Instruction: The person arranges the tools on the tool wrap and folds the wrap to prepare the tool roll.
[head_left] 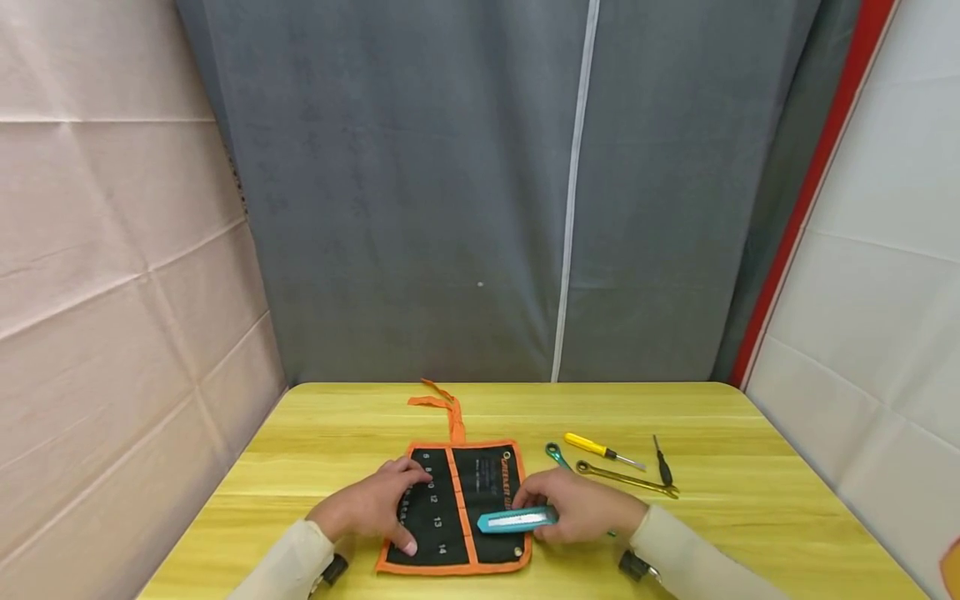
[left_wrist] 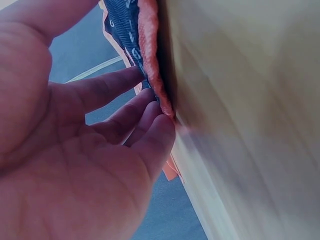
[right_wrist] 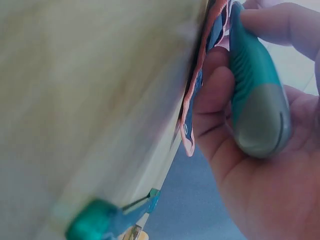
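Observation:
A black fabric tool pouch (head_left: 491, 548) with orange edging and printed size numbers lies spread on the table. My left hand (head_left: 378, 504) rests on its left side, thumb near the lower left and fingers over the numbers. In the left wrist view, the fingertips (left_wrist: 162, 130) touch the orange edge of the pouch (left_wrist: 150, 50). My right hand (head_left: 588, 506) holds a teal and grey utility knife (head_left: 516, 521) between thumb and fingers, over the pouch's right part. The right wrist view shows the knife (right_wrist: 257, 90) lying along the palm, its grey end towards the camera.
Right of the pouch lie a green ratchet wrench (head_left: 556, 454), partly behind my right hand, a gold wrench (head_left: 626, 478), a yellow-handled screwdriver (head_left: 588, 444) and a small black screwdriver (head_left: 664, 468). An orange strap (head_left: 456, 423) trails from the pouch's top across the wooden table (head_left: 330, 442).

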